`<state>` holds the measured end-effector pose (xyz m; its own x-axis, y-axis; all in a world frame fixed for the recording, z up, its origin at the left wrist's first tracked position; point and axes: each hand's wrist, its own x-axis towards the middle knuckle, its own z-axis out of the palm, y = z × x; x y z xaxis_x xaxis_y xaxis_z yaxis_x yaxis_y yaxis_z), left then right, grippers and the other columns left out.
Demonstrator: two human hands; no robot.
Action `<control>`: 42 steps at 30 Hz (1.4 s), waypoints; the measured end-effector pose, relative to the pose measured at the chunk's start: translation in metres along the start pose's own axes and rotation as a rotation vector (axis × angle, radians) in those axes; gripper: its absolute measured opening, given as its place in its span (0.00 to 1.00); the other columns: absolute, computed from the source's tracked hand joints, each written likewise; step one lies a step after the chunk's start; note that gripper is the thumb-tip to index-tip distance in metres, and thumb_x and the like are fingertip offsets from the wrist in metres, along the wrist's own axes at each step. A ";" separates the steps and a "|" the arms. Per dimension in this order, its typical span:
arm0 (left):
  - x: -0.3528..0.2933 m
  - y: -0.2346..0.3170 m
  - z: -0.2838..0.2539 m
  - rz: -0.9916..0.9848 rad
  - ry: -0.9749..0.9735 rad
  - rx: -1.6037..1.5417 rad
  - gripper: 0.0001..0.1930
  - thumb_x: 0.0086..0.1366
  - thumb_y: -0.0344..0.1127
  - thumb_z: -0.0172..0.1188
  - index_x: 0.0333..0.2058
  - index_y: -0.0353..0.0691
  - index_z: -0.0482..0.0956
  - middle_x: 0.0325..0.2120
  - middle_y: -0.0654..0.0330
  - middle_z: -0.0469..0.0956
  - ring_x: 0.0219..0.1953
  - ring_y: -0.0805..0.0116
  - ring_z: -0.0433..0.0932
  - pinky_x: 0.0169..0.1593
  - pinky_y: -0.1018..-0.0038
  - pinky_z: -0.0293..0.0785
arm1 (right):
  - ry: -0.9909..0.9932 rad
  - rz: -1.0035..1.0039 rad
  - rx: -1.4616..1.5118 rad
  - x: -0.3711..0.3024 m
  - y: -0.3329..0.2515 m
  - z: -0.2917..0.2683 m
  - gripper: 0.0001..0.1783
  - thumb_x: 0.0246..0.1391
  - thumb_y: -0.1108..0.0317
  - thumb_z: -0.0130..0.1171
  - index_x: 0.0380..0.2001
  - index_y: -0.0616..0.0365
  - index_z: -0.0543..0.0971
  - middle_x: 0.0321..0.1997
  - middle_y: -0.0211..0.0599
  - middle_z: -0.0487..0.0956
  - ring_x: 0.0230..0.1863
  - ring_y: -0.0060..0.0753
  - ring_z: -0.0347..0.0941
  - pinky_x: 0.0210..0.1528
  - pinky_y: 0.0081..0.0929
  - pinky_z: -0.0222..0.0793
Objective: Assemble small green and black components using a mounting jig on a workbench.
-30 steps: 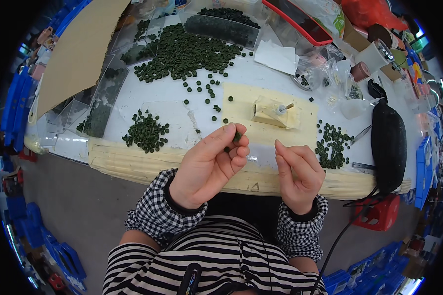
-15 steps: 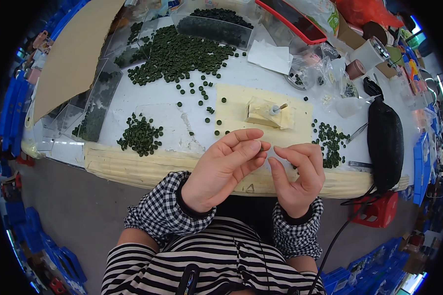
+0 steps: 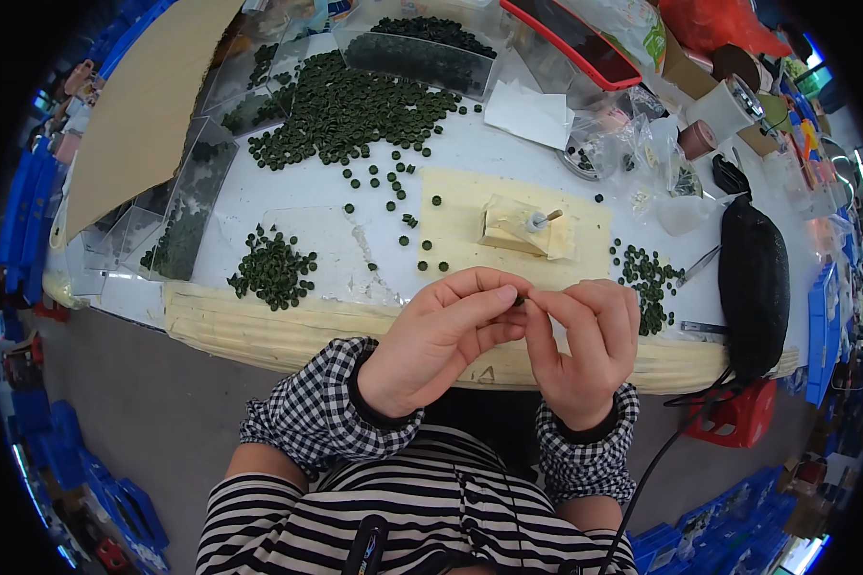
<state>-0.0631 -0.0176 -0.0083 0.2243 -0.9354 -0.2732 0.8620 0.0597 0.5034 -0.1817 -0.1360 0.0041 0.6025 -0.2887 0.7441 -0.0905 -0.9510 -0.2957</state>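
A small dark green round piece (image 3: 519, 300) is pinched between the thumb and fingers of my left hand (image 3: 427, 335), just above the table's padded front edge. My right hand (image 3: 587, 350) is closed in a pinch, its fingertips meeting that piece from the right. Whatever those right fingertips hold is too small to make out. Beyond my hands, a tape-wrapped block (image 3: 518, 230) with a short upright stick lies on a cream sheet (image 3: 451, 187). To its right lies a small pile of green pieces (image 3: 648, 278); another pile (image 3: 270, 270) sits to the left.
A large heap of green pieces (image 3: 345, 110) covers the back left, beside clear trays (image 3: 197, 192) and cardboard (image 3: 149, 105). At the back are a white paper (image 3: 527, 113) and a red-framed phone (image 3: 585, 48). Tweezers (image 3: 700, 264) and a black bag (image 3: 753, 278) lie right.
My right hand has closed from an open pinch and come left until its fingertips meet my left. My left hand has dipped slightly toward me, still pinching.
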 end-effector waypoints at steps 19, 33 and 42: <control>0.005 0.006 0.000 0.102 0.001 -0.046 0.09 0.66 0.30 0.58 0.45 0.39 0.77 0.38 0.62 0.80 0.25 0.84 0.65 0.30 0.85 0.63 | -0.048 0.182 0.290 0.011 -0.003 -0.013 0.17 0.40 0.81 0.66 0.38 0.60 0.84 0.32 0.35 0.76 0.31 0.34 0.71 0.32 0.25 0.66; 0.015 0.004 -0.004 0.266 0.116 0.066 0.13 0.67 0.31 0.57 0.49 0.35 0.77 0.38 0.58 0.81 0.20 0.85 0.58 0.25 0.87 0.57 | -0.123 0.305 0.298 0.039 0.046 0.012 0.07 0.47 0.76 0.65 0.33 0.62 0.82 0.31 0.38 0.77 0.32 0.34 0.73 0.36 0.26 0.68; 0.012 0.005 -0.007 0.292 0.105 0.181 0.13 0.69 0.32 0.54 0.51 0.36 0.76 0.39 0.61 0.80 0.23 0.84 0.58 0.28 0.86 0.58 | 0.057 0.136 0.398 0.048 0.017 -0.009 0.04 0.52 0.79 0.61 0.33 0.65 0.78 0.33 0.37 0.77 0.35 0.28 0.74 0.39 0.22 0.70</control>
<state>-0.0534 -0.0262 -0.0147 0.5026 -0.8467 -0.1744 0.6625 0.2476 0.7070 -0.1614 -0.1673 0.0395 0.5606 -0.4252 0.7106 0.1536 -0.7899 -0.5937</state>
